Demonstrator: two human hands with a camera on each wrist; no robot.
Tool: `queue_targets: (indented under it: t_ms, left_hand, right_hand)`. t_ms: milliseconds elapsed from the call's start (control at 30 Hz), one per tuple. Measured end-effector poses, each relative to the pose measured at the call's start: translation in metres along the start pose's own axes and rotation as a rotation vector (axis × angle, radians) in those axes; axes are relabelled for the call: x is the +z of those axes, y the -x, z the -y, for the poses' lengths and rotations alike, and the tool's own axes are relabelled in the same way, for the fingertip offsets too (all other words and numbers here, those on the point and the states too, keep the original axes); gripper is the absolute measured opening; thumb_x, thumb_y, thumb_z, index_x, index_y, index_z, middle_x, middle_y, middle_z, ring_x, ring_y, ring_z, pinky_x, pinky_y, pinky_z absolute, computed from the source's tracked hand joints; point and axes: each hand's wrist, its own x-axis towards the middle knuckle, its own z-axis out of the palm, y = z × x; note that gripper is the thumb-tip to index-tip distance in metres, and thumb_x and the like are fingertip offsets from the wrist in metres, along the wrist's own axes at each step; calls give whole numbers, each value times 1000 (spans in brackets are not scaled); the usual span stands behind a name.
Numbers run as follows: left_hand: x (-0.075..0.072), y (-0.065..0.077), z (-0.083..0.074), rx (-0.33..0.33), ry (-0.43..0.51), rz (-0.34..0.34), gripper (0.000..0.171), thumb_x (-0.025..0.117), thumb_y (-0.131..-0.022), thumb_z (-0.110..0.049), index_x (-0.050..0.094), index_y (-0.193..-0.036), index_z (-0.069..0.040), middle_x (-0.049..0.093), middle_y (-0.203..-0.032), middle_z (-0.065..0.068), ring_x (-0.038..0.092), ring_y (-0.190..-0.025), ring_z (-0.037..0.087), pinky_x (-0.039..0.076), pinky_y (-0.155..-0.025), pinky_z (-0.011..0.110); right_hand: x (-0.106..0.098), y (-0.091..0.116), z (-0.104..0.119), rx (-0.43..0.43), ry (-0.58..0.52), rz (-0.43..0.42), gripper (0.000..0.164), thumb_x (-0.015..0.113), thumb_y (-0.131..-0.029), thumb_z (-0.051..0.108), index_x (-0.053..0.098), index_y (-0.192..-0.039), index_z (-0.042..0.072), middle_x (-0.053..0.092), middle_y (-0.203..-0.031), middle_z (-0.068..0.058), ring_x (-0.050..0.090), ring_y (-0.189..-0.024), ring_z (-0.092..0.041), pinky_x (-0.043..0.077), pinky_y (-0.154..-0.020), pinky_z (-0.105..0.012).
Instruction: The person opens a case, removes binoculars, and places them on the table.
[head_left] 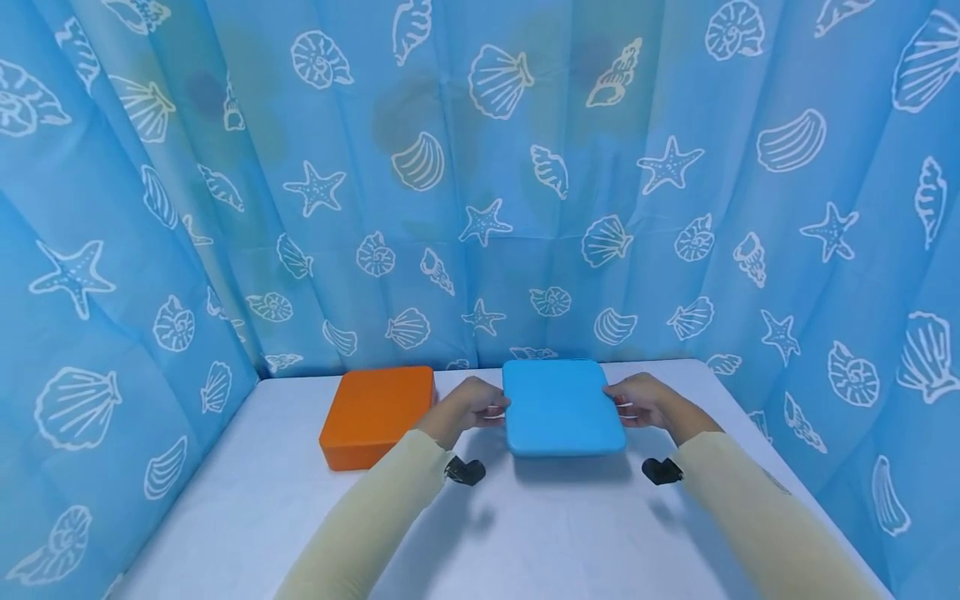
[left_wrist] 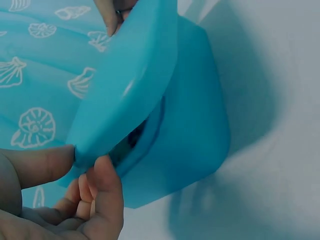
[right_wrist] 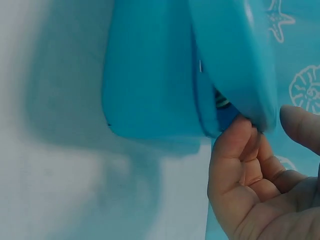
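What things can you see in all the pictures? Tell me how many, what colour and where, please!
Lid: 1, blue, tilted over the blue box with a gap
Blue box: 1, blue, under the lid
Something inside: number unclear, partly dark, seen through the gap
Orange box: 1, orange, on the table's left side
Table: 1, white, under the boxes
Curtain: blue, behind and beside the table, with many white shells and starfish
Wrist pieces: 2, black, one by each cuff
Sleeves: 2, cream, on both arms
Left hand: 1, bare, gripping the lid's left edge
Right hand: 1, bare, gripping its right edge
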Motion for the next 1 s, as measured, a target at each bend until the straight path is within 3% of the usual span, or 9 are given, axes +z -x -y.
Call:
queue_targets:
  t_ms: [100,300,500,767,1000]
  left_hand:
    - [-4,3,6,-3,17,42,31,67,-90,-1,58,-118,7,58,-105,17,62,-91,27,58,-75,37]
    - [-7,15,22,-4,67,41,32,69,-89,-3,56,-118,4,58,-108,17,63,-92,29,58,-74,35]
    - [-7,29,30,6,105,82,33,67,-91,-4,54,-119,5,57,-110,18,61,-94,30,58,-77,37]
    - [-4,46,44,43,82,114,34,69,-91,-10,53,-118,4,58,-109,17,62,-94,31,58,-75,37]
    - [0,59,57,54,51,102,30,70,-90,-11,56,-113,2,62,-104,16,64,-90,29,58,-75,39]
  right_hand:
    - [2,4,-4,-13,8,3,54,54,-100,22,33,-140,-9,48,-124,-24,59,-101,-34,58,-75,-38]
    - [7,18,-12,-55,9,27,51,54,-100,24,37,-135,-9,50,-121,-25,59,-99,-34,57,-76,-39]
    - [8,36,-18,-69,4,42,48,56,-99,25,42,-130,-9,53,-115,-23,60,-95,-32,57,-75,-39]
    - [8,57,-28,-76,39,46,53,60,-98,30,44,-131,-9,57,-114,-19,62,-96,-31,57,-77,-39]
    - [9,78,-38,-77,26,68,46,58,-98,26,47,-125,-10,59,-108,-19,62,-92,-30,57,-76,-41]
